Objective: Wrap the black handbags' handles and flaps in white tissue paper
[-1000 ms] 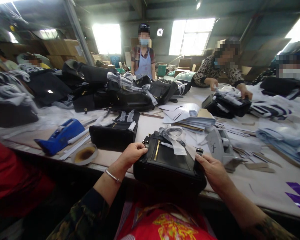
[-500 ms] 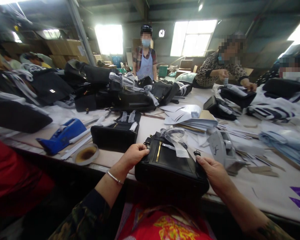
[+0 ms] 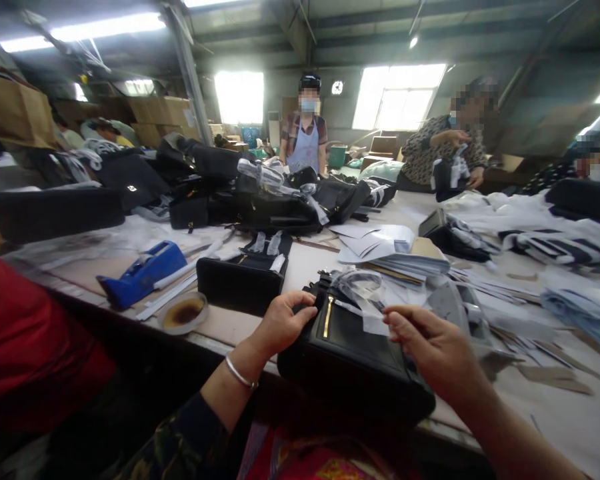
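A black handbag (image 3: 353,340) with a gold zipper (image 3: 329,317) lies at the table's front edge, its base towards me. My left hand (image 3: 286,323) pinches its upper left corner. My right hand (image 3: 435,343) is closed over the bag's right side, thumb and fingers together, beside the end of a white wrapping strip (image 3: 376,325). What those fingertips hold is hidden. Clear wrapping (image 3: 357,283) covers the handle at the far side of the bag. Just left of it stands another black bag (image 3: 240,283) with wrapped straps.
A blue tape dispenser (image 3: 145,273) and a round tape roll (image 3: 183,313) lie on the left. White papers (image 3: 380,243) and a grey dispenser (image 3: 457,313) sit on the right. Black bags (image 3: 275,207) are heaped behind. Co-workers (image 3: 303,137) stand across the table.
My right hand has left the fitting at the bag's right corner and moved inward, near the wrapping strip. My left hand stays at the left corner. The view has shifted slightly.
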`<action>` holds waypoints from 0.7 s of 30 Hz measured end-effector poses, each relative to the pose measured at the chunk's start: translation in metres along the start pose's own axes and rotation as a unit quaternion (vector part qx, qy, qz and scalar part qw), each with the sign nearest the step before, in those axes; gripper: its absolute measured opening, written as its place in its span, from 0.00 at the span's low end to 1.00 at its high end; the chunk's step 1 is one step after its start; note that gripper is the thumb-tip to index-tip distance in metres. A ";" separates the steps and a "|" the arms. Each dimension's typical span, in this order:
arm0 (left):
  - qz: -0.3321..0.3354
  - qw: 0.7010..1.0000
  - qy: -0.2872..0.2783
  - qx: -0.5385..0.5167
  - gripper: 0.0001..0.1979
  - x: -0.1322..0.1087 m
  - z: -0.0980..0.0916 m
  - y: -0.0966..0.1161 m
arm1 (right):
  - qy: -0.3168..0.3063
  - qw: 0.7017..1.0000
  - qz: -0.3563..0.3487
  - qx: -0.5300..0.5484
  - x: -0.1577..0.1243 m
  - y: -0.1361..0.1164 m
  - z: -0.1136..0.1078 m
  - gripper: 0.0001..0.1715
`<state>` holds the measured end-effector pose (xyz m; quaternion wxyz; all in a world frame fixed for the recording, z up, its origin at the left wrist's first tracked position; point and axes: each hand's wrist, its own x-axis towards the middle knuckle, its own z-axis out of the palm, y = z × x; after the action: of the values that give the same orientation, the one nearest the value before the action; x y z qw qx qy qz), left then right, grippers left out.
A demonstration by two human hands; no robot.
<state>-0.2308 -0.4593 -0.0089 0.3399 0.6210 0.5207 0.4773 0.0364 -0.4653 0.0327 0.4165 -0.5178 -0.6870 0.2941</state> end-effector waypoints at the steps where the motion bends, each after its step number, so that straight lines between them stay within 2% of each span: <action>1: -0.012 1.000 -0.003 -0.010 0.09 -0.002 0.001 0.000 | -0.057 0.997 0.032 0.046 0.006 -0.011 0.010 0.27; 3: -0.026 0.999 -0.007 -0.020 0.11 -0.007 0.003 -0.001 | -0.159 0.973 0.101 0.135 0.021 -0.028 0.034 0.31; 5: -0.018 1.000 -0.007 -0.020 0.11 -0.010 0.003 -0.003 | -0.219 0.935 0.155 0.231 0.037 -0.037 0.057 0.28; 6: -0.013 1.000 -0.010 -0.019 0.10 -0.011 0.002 -0.003 | -0.223 0.918 0.172 0.278 0.044 -0.039 0.067 0.25; 8: -0.014 0.999 -0.036 -0.025 0.11 -0.013 0.000 -0.002 | -0.193 0.901 0.182 0.343 0.055 -0.042 0.082 0.21; 10: -0.034 0.995 -0.072 -0.058 0.12 -0.011 -0.002 0.002 | -0.145 0.909 0.159 0.356 0.060 -0.044 0.092 0.17; 13: -0.078 0.985 -0.090 -0.127 0.21 0.001 -0.005 0.008 | -0.132 0.932 0.110 0.319 0.066 -0.046 0.100 0.14; 15: -0.090 0.985 -0.076 -0.124 0.24 0.012 -0.004 0.010 | -0.121 0.949 0.104 0.272 0.070 -0.045 0.103 0.13; 17: -0.094 0.990 -0.050 -0.089 0.22 0.020 0.000 0.009 | -0.110 0.967 0.084 0.216 0.074 -0.042 0.103 0.12; 21: -0.099 0.994 -0.018 -0.045 0.20 0.025 0.006 0.002 | -0.123 0.979 0.040 0.158 0.078 -0.035 0.095 0.13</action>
<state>-0.2242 -0.4350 -0.0026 0.4223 0.5591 0.5515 0.4527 -0.0722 -0.3986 0.0369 0.3931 -0.4322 -0.6570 0.4765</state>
